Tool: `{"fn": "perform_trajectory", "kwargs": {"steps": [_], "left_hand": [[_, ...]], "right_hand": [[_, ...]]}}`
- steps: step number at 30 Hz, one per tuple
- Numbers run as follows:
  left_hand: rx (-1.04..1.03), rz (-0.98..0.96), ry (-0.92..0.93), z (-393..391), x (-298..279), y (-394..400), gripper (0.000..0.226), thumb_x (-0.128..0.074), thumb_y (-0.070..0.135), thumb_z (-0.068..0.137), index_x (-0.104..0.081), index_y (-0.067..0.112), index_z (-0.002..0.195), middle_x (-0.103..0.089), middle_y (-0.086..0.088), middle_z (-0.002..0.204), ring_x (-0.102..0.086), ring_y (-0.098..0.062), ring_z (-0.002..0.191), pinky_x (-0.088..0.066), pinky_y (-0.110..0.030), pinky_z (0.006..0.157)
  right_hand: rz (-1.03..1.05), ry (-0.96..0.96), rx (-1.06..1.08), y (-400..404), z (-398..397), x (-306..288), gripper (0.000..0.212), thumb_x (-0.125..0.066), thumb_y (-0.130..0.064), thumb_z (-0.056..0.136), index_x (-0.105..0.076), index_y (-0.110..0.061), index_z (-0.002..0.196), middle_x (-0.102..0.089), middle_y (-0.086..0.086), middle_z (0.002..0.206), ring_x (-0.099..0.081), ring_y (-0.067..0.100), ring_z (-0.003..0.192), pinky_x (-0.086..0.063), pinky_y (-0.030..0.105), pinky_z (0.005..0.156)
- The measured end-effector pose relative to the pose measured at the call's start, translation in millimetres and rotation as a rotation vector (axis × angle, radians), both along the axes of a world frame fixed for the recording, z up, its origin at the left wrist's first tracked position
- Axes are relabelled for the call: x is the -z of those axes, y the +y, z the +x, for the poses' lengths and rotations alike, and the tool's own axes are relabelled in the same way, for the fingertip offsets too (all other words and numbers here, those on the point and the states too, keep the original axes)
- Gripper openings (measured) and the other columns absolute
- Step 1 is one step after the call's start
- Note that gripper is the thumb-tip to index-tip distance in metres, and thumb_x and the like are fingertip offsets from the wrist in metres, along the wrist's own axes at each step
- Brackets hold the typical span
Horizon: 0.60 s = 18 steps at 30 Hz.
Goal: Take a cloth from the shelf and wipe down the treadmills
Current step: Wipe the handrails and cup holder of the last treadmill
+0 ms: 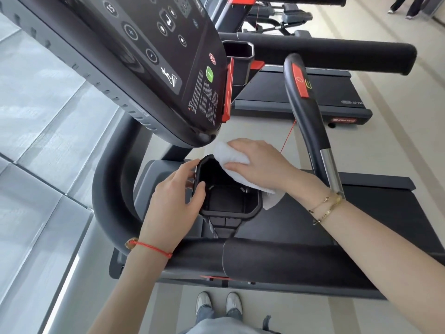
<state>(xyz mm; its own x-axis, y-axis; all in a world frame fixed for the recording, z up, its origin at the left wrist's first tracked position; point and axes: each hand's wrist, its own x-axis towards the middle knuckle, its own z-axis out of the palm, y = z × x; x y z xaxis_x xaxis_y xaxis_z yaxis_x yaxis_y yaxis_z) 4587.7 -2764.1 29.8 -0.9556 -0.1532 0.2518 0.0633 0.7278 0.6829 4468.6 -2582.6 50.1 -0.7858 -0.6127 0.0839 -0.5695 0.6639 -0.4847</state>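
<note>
Pale gym flooring and grey window panels surround the scene. At frame centre, a folded white terry cloth point(232, 157) is pressed by the right hand point(262, 165), fingers fairly straight, on the far right rim of a black plastic cup holder point(252, 208) of the dark grey treadmill point(361, 213). The holder's left rim is gripped by the left hand point(175, 201), fingers curled; the unwiped hollow lies between the hands, lower left of the cloth.
</note>
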Motion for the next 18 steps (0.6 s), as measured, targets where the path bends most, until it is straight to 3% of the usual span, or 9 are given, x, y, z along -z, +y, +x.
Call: {"fn": "perform_trajectory", "kwargs": {"steps": [4,9,12,18], "left_hand": [[0.0,0.0,0.004,0,-1,0,0.044,-0.057,0.028,0.09,-0.053,0.023,0.134,-0.062,0.012,0.101,-0.063,-0.01,0.091,-0.055,-0.034,0.088],[0.003,0.0,0.003,0,0,0,0.044,-0.059,0.026,0.091,-0.052,0.024,0.135,-0.062,0.012,0.102,-0.063,-0.01,0.093,-0.054,-0.033,0.089],[-0.005,-0.007,0.004,0,1,0,0.043,-0.059,0.026,0.092,-0.052,0.026,0.134,-0.06,0.014,0.101,-0.062,-0.008,0.093,-0.054,-0.032,0.089],[-0.005,-0.008,0.029,-1,2,-2,0.043,-0.061,0.025,0.092,-0.052,0.029,0.133,-0.059,0.017,0.096,-0.06,-0.003,0.087,-0.052,-0.024,0.085]], "right_hand": [[0.137,0.106,-0.072,-18,-7,-4,0.036,-0.052,-0.044,0.094,-0.053,-0.027,0.125,-0.061,-0.006,0.12,-0.057,0.024,0.101,-0.035,0.034,0.074],[0.019,-0.003,-0.014,17,11,0,0.041,-0.052,-0.043,0.094,-0.048,-0.028,0.133,-0.057,-0.008,0.125,-0.056,0.023,0.105,-0.043,0.041,0.088],[0.029,0.015,-0.006,30,19,1,0.045,-0.047,-0.047,0.095,-0.042,-0.031,0.137,-0.054,-0.009,0.128,-0.056,0.023,0.106,-0.045,0.041,0.086],[0.146,0.143,-0.129,-21,-4,-6,0.034,-0.047,-0.048,0.096,-0.053,-0.028,0.122,-0.062,-0.011,0.113,-0.057,0.019,0.098,-0.039,0.034,0.072]]}}
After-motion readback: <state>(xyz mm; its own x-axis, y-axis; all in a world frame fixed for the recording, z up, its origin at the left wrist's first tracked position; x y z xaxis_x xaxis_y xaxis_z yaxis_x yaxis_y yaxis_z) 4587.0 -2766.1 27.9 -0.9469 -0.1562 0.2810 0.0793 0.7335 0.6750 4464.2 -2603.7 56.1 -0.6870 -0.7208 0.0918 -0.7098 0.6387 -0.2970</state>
